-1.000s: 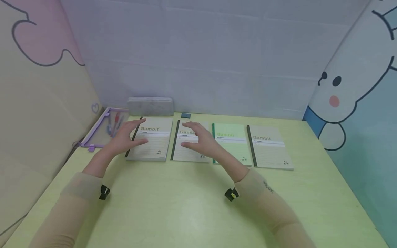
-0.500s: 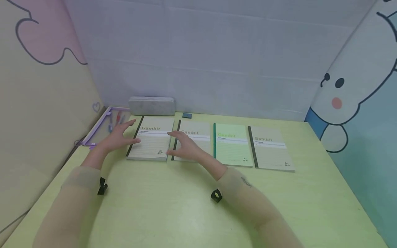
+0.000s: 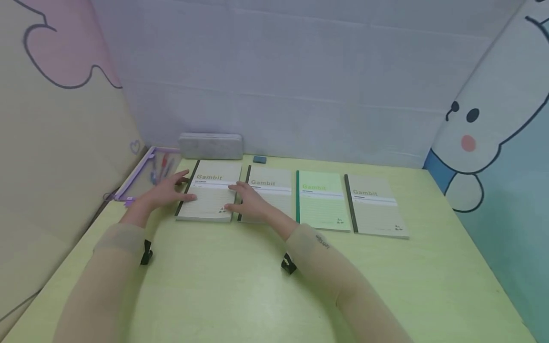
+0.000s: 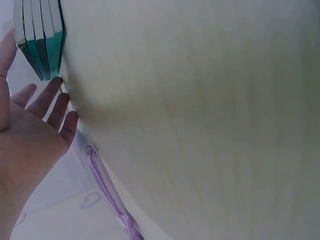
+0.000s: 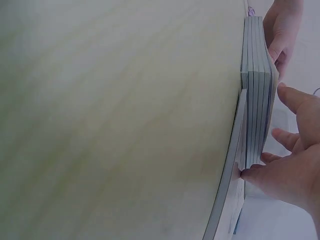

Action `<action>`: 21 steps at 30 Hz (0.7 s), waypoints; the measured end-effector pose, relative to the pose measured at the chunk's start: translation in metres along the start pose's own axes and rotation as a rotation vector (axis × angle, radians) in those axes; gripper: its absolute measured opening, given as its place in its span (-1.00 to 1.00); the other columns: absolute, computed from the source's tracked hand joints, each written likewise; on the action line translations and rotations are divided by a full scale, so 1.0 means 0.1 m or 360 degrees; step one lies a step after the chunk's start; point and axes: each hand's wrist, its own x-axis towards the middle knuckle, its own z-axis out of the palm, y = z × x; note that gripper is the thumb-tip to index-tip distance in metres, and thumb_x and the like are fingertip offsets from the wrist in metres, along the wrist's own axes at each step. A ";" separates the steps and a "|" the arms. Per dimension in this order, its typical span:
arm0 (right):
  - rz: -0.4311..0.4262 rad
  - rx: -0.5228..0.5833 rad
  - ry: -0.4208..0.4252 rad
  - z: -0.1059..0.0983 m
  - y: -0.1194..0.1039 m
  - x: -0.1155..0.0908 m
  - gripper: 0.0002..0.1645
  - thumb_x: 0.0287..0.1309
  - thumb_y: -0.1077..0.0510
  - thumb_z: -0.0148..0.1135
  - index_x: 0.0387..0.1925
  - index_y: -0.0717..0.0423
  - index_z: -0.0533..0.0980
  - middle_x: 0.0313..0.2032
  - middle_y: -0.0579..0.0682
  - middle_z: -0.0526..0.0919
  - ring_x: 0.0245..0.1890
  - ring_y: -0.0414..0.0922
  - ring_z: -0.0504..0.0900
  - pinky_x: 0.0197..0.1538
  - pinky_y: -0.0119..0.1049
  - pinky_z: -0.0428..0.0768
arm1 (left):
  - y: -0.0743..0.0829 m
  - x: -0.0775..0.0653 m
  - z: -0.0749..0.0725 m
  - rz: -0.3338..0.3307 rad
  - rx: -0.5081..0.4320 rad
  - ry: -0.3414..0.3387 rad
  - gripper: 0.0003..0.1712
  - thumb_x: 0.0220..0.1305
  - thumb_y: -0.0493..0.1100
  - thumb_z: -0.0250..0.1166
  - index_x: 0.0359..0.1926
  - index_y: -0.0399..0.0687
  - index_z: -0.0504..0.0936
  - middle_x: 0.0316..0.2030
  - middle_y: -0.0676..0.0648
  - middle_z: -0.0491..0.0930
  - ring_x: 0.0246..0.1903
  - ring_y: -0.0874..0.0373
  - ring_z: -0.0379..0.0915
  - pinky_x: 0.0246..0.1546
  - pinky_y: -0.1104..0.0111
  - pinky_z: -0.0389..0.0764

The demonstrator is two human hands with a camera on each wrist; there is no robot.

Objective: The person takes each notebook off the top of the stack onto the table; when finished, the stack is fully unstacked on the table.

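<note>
A pile of several notebooks [image 3: 210,197] with a beige "Gambit" cover on top lies at the left of the row, its bound edges [image 4: 49,52] facing my left hand. My left hand [image 3: 162,195] is at that spine side, thumb over the top cover and fingers spread. On the opposite side is my right hand [image 3: 253,205], thumb and fingertips reaching the pile's right edge. In the right wrist view the right hand's fingers [image 5: 295,100] are spread beside the stacked pages [image 5: 256,85]. Partly under the right hand lies a second beige notebook [image 3: 279,190].
Farther right lie a green notebook [image 3: 322,202] and another beige notebook [image 3: 377,209]. Behind the pile stand a grey case [image 3: 210,146] and a small blue block [image 3: 259,159]. A purple-edged clear pouch [image 3: 160,166] with pens sits at the back left.
My right hand has moved left, from over the second notebook to the right edge of the pile. The left hand has come in closer to the pile's spine side.
</note>
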 end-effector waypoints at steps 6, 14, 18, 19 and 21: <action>0.0038 -0.0022 -0.0006 0.02 0.06 0.05 -0.13 0.21 -0.14 0.19 0.43 0.05 0.09 0.45 0.16 -0.02 0.44 0.03 -0.02 0.40 -0.11 0.09 | 0.02 0.04 0.01 -0.0036 0.0036 -0.0017 0.17 0.04 0.21 0.38 0.46 -0.19 -0.05 0.33 -0.41 0.11 0.31 -0.37 -0.01 0.25 -0.20 0.04; 0.0016 -0.0069 0.0009 0.06 0.09 0.09 -0.11 0.19 -0.12 0.22 0.43 0.06 0.09 0.44 0.16 -0.01 0.44 0.04 -0.02 0.40 -0.10 0.08 | 0.05 0.05 0.01 -0.0086 0.0031 -0.0032 0.21 0.01 0.24 0.38 0.45 -0.24 -0.06 0.33 -0.44 0.08 0.31 -0.39 -0.05 0.25 -0.20 0.03; 0.0027 -0.0068 0.0004 0.07 0.08 0.08 -0.11 0.19 -0.11 0.22 0.43 0.05 0.08 0.44 0.16 -0.01 0.45 0.04 -0.03 0.40 -0.09 0.08 | 0.04 0.05 0.01 -0.0120 0.0009 -0.0043 0.22 0.01 0.26 0.38 0.46 -0.19 -0.08 0.35 -0.45 0.03 0.33 -0.41 -0.11 0.24 -0.23 0.01; 0.0031 -0.0065 0.0005 0.07 0.07 0.08 -0.11 0.19 -0.11 0.22 0.43 0.05 0.08 0.45 0.16 -0.02 0.45 0.04 -0.03 0.41 -0.09 0.07 | 0.04 0.05 0.01 -0.0125 -0.0006 -0.0043 0.22 0.01 0.26 0.38 0.47 -0.17 -0.09 0.36 -0.45 0.01 0.33 -0.41 -0.12 0.24 -0.23 0.00; 0.0035 -0.0055 0.0008 0.07 0.07 0.08 -0.11 0.19 -0.11 0.22 0.43 0.05 0.09 0.45 0.16 -0.03 0.45 0.04 -0.04 0.41 -0.10 0.07 | 0.03 0.05 0.00 -0.0126 -0.0049 -0.0046 0.21 0.01 0.25 0.38 0.48 -0.13 -0.10 0.37 -0.45 -0.02 0.34 -0.40 -0.13 0.24 -0.24 -0.01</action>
